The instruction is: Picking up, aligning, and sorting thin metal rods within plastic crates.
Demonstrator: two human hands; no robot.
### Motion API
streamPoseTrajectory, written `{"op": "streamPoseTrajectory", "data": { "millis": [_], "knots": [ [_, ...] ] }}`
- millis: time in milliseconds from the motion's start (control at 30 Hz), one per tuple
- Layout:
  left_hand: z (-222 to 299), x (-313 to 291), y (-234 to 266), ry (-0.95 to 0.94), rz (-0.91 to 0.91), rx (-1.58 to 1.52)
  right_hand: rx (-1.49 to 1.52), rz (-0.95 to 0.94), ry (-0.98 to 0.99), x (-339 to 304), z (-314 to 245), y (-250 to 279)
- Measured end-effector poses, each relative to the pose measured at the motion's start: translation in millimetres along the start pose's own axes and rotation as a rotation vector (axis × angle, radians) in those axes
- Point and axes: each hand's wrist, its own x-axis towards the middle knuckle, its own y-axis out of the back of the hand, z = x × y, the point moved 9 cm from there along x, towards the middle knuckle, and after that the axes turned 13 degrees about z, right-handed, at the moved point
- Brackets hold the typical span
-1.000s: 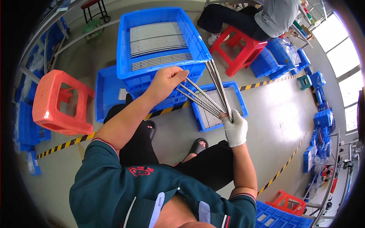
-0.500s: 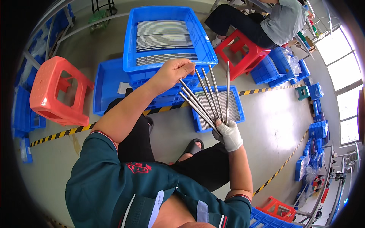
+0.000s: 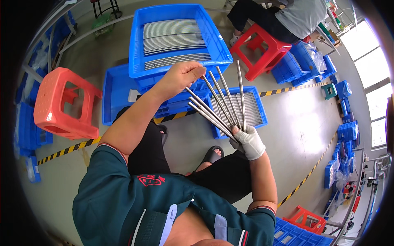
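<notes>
Several thin silver metal rods [image 3: 241, 94] spread like a fan out of my right hand [image 3: 251, 142], which is closed round their lower ends. That hand wears a white glove with the thumb tip bare. My left hand [image 3: 180, 78], bare, pinches the upper end of one rod between thumb and fingers. Just beyond it stands a stacked blue crate [image 3: 137, 45] with rows of similar rods lying in it. Below the fanned rods, a lower blue crate [image 3: 264, 115] also holds rods laid side by side.
An orange stool [image 3: 51, 104] stands at left, beside an open blue bin [image 3: 113, 96]. At far right a person [image 3: 301, 18] sits on a red stool [image 3: 266, 51]. Yellow-black tape [image 3: 295, 88] crosses the floor. Blue crates [image 3: 301, 63] and metal racks line the right side.
The view has shifted slightly. Both hands keep hold of the rods, and the fan looks nearly the same, with the left hand still pinching a rod's end.
</notes>
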Motion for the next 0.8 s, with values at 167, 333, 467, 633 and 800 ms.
{"op": "streamPoseTrajectory", "data": {
  "millis": [167, 333, 467, 633, 800],
  "knots": [
    [1.9, -2.7, -1.9, -0.058, -0.061, -0.023, -0.021, -0.028, -0.058, -3.0, 7.1, 2.2],
    [27.2, 0.4, 17.1, -0.121, 0.115, -0.022, 0.025, -0.075, -0.067, -6.2, 8.6, 3.7],
    [30.7, -5.1, 2.1, -0.236, 0.012, 0.033, -0.054, -0.025, -0.051, -7.2, 5.4, -0.6],
    [21.1, -5.8, -3.1, -0.177, -0.035, 0.087, -0.057, -0.01, -0.022, -2.4, 7.8, 2.8],
    [15.3, -4.8, 1.2, -0.127, -0.004, 0.257, -0.235, 0.114, 0.051, -1.5, 3.6, 5.9]
  ]
}}
